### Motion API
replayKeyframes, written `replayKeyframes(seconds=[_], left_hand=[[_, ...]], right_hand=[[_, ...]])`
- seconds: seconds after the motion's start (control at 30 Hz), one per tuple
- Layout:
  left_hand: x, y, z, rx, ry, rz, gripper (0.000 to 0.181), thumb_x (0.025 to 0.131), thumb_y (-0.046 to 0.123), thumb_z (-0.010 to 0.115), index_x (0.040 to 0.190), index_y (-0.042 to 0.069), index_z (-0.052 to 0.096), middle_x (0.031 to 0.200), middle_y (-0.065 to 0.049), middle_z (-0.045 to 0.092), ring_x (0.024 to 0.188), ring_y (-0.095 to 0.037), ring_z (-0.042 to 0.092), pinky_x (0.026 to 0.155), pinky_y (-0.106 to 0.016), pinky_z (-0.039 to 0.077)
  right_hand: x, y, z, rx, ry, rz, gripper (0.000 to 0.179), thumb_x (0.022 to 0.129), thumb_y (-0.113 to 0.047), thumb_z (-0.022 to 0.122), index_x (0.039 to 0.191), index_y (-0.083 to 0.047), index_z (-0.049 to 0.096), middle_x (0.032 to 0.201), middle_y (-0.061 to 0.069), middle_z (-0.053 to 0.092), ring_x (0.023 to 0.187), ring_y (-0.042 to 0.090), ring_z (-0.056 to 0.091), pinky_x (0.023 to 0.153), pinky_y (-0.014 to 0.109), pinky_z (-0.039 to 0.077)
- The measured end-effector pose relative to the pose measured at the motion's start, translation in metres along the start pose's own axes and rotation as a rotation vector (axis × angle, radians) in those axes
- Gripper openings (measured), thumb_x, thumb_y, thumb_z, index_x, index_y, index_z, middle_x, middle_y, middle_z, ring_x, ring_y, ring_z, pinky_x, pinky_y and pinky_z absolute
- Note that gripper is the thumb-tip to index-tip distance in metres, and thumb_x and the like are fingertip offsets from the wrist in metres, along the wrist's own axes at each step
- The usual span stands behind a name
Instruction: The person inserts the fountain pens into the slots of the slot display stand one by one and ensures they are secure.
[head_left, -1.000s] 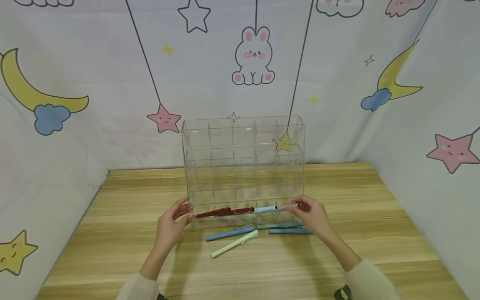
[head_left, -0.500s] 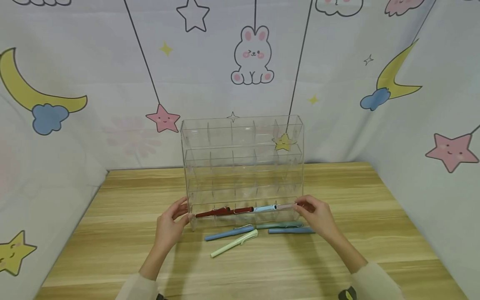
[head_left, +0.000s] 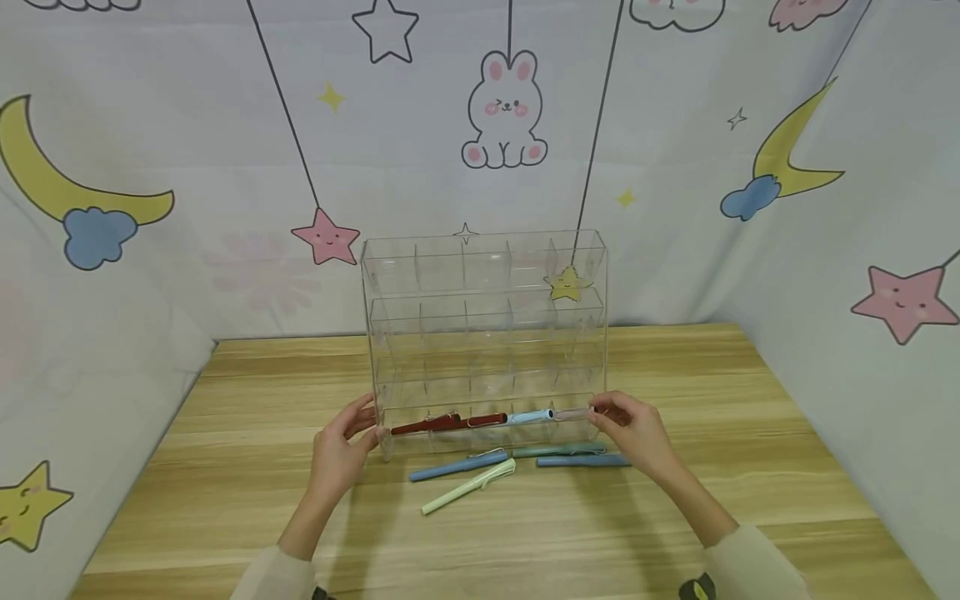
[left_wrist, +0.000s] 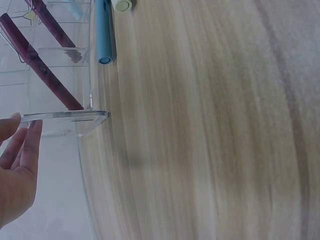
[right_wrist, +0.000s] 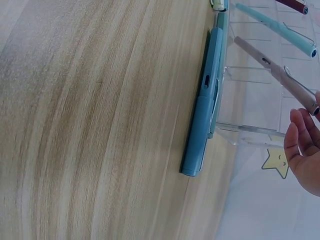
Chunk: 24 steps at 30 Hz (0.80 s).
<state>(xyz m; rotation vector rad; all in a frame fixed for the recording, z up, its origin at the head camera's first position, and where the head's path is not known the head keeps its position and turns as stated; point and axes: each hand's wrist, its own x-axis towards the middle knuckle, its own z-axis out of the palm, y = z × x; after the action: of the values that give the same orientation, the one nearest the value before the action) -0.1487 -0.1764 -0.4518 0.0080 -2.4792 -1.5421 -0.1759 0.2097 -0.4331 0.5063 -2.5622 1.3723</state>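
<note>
While pinching the clip end of the mauve pen (right_wrist: 277,74) between thumb and fingertips of the right hand (head_left: 633,429), grips the clear rack (head_left: 487,315) by its left side panel with the left hand (head_left: 339,454), thumb at the panel's front edge, fingers against its outer face. At the right end of the bottom tier, the mauve pen, slanting, clip end higher. By its look, probably light and stiff, smooth enough to slip or roll; best taken by the cap or mid-barrel, sparing the slim clip. For the rack, likely rigid but prone to crack; safer to hold by the side panels than by the thin dividers. Leftward along that tier, a light blue pen (head_left: 530,417), a dark red pen (head_left: 483,422) and a second dark red pen (head_left: 423,425), in a row. Before the rack on the worktop (head_left: 675,367), toward its right edge, a green pen (head_left: 558,451) just beside a blue pen (head_left: 581,461); toward its left edge, another blue pen (head_left: 459,467), with a pale green pen (head_left: 467,489) angled in front. Past the worktop's far edge, a printed backdrop (head_left: 420,150).
</note>
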Motion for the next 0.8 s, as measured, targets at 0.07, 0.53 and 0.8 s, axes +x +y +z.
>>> replayKeyframes(seconds=[0.07,0.53,0.8], left_hand=[[0.0,0.0,0.0,0.006,0.001,0.004,0.051,0.079,-0.007,0.065,0.127,0.0,0.05,0.109,-0.021,0.062,0.099,-0.032,0.061,0.075,-0.027,0.054],[0.0,0.0,0.0,-0.003,-0.003,0.009,0.051,0.079,-0.007,0.066,0.127,-0.001,0.05,0.109,-0.022,0.061,0.099,-0.033,0.061,0.075,-0.027,0.054],[0.0,0.002,-0.001,-0.004,-0.005,0.014,0.051,0.079,-0.008,0.065,0.127,-0.002,0.05,0.109,-0.022,0.061,0.098,-0.033,0.061,0.074,-0.026,0.054]], right_hand=[[0.0,0.0,0.0,0.001,-0.002,0.003,0.011,0.084,-0.006,0.065,0.094,-0.001,0.065,0.081,0.004,0.062,0.067,0.009,0.056,0.059,0.022,0.05],[-0.005,0.012,-0.018,0.143,-0.1,0.11,0.027,0.088,-0.012,0.062,0.11,0.004,0.059,0.09,0.01,0.06,0.074,0.014,0.059,0.064,0.031,0.054],[-0.014,0.025,-0.032,0.11,-0.151,0.107,0.03,0.087,-0.011,0.062,0.112,0.006,0.058,0.093,0.011,0.061,0.079,0.011,0.057,0.068,0.024,0.05]])
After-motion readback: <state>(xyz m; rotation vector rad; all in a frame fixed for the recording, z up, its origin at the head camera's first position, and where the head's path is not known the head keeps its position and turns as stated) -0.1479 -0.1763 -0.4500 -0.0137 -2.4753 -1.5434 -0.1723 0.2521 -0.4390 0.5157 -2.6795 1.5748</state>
